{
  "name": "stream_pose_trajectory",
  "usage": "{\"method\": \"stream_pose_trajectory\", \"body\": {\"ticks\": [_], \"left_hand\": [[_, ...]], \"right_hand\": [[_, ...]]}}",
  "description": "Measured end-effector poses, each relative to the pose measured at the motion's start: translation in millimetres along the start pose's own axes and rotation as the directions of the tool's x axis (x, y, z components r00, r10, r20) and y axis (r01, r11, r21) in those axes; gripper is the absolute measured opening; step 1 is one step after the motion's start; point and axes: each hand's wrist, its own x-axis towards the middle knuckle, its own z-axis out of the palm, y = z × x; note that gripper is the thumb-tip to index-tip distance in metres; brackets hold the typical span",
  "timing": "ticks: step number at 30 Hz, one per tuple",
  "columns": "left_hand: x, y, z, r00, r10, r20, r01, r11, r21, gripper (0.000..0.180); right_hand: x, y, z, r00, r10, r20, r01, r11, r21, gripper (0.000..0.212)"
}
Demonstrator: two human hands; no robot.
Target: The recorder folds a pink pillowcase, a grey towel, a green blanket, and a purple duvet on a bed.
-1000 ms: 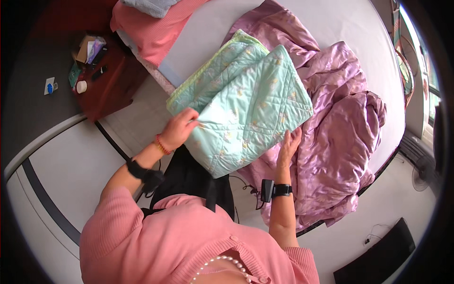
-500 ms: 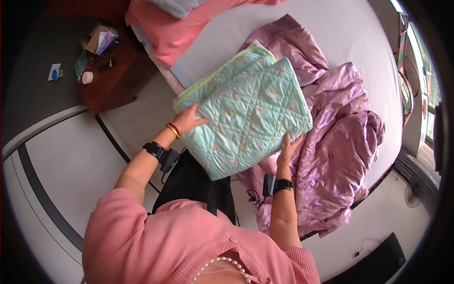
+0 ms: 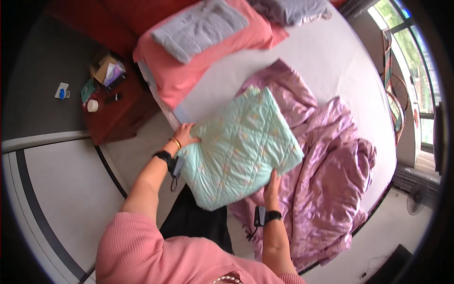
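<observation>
A folded mint-green quilt (image 3: pixel 241 146) with diamond stitching and small printed motifs is held up between my two hands. My left hand (image 3: pixel 187 134) grips its left edge, thumb on top, the other fingers partly hidden. At the lower right edge, my right hand (image 3: pixel 273 182) is closed on the quilt, its fingertips hidden beneath. Crumpled purple satin bedding (image 3: pixel 331 175) lies behind and to the right of the quilt, spilling over the bed's near side. Both wrists carry black straps with small dark devices.
The bed (image 3: pixel 331 61) has a pale grey sheet. On it rest a pink pillow (image 3: pixel 175 80), a folded grey towel (image 3: pixel 201 31) and a grey cushion (image 3: pixel 288 10). A dark-red nightstand (image 3: pixel 120 116) with boxes stands left. A fan (image 3: pixel 418 199) is at far right.
My view has tipped up toward the bed's head, showing more of the pillow and towel. The quilt stays in both hands; its far folded layer now shows less.
</observation>
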Motion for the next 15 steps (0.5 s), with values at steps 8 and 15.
{"method": "stream_pose_trajectory", "body": {"ticks": [8,15], "left_hand": [[-68,57,-52,0.732,-0.109,0.672,0.32,0.927,-0.198,0.071],[-108,94,-111,0.885,0.125,0.448,0.205,0.76,-0.617,0.055]], "right_hand": [[-59,18,-12,0.929,0.3,0.218,-0.365,0.84,0.402,0.053],[-88,-86,27,0.997,0.028,0.07,-0.041,0.982,0.186,0.045]]}}
